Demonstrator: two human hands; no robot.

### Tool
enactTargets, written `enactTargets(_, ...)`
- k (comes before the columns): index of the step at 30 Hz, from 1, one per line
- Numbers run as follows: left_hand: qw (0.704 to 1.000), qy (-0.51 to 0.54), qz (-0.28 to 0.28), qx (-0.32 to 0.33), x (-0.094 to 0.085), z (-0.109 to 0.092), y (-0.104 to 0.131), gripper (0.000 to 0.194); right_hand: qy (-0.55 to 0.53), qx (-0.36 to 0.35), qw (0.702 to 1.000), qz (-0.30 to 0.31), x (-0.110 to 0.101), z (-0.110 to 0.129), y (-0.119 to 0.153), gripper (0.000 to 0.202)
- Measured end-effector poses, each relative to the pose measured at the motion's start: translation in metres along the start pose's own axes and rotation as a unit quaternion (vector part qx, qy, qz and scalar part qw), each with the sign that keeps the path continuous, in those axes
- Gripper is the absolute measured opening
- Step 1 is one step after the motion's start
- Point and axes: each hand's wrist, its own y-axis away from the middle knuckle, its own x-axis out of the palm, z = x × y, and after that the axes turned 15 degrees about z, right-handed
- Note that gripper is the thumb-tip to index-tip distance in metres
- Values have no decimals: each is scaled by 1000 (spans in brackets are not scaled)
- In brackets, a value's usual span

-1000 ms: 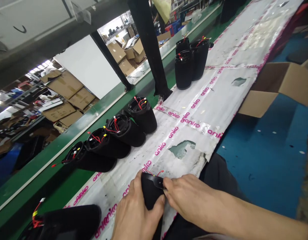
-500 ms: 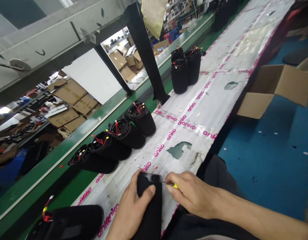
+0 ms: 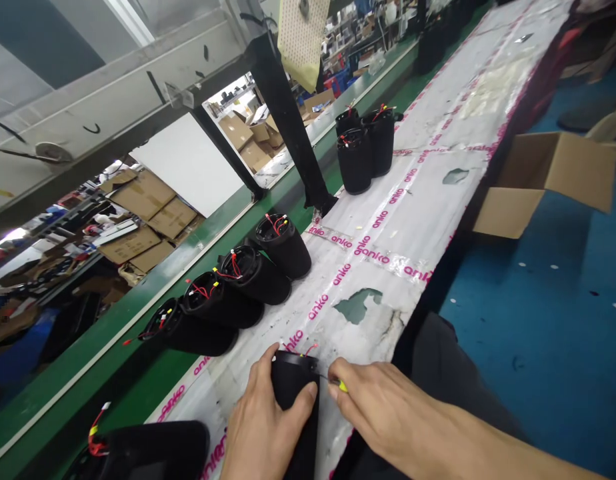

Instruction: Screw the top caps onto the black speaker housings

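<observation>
Left hand (image 3: 268, 420): grip wrapped round a black cylinder (image 3: 290, 383) at the near edge of the worktop (image 3: 378, 340), red wire (image 3: 312, 348) poking out past its rim. Right hand (image 3: 378, 403): grip pinching a thin yellow-handled tool (image 3: 343, 386), shaft aimed at the cylinder near its rim; can't tell if the tip touches. Row of four similar cylinders (image 3: 213, 327) beyond, three more (image 3: 355, 163) farther up, one more unit (image 3: 163, 447) lower left, partly out of frame. Open carton (image 3: 578, 177) off to the right.
</observation>
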Motion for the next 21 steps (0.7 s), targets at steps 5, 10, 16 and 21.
enactTargets(5, 1000, 17, -5, 9, 5, 3, -4, 67, -26, 26, 999, 24, 3, 8, -7, 25)
enactTargets(10, 1000, 3, 6, 14, 4, 5, -5, 68, -141, 98, 982, 77, 5, 12, -11, 26)
enactTargets(16, 999, 1, 11, 32, 3, 3, -4, 70, -55, 38, 998, 0, 19, 13, -10, 29)
enactTargets(21, 999, 23, 0, 27, 5, 4, -5, 69, -188, 100, 977, 27, 15, 13, -14, 27)
